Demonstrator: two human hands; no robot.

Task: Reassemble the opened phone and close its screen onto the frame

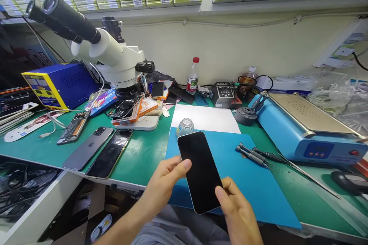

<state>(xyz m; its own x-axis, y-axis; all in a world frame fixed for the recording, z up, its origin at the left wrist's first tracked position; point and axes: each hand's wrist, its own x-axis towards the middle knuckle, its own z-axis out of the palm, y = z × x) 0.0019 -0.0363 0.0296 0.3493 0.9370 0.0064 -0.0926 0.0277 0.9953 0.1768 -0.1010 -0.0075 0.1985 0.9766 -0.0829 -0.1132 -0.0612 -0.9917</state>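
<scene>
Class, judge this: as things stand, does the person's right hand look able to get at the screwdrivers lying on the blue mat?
Probably yes. The screwdrivers lie uncovered on the blue mat, with bare mat between them and the right hand. That hand's fingers, though, are holding the phone.

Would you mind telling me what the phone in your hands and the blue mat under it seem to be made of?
The phone looks like glossy black glass on its front, with a pale, probably metal edge that catches light. The blue mat looks like matte rubber or silicone, lying flat without glare; I cannot tell which.
</scene>
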